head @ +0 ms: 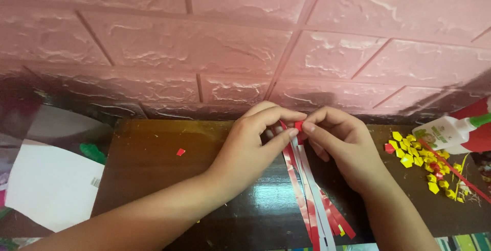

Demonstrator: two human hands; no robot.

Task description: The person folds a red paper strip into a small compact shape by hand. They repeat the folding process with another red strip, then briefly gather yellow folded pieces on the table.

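Folding a small red paper piece [298,124], left hand [250,149] and right hand [340,146] pinch it together above red-and-white paper strips [314,205]; next, firm creasing.

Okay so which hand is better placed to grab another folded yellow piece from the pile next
Right, probably. The right hand sits beside the pile of yellow folded pieces near the glue bottle. The left hand is farther off; both pinch the small red piece.
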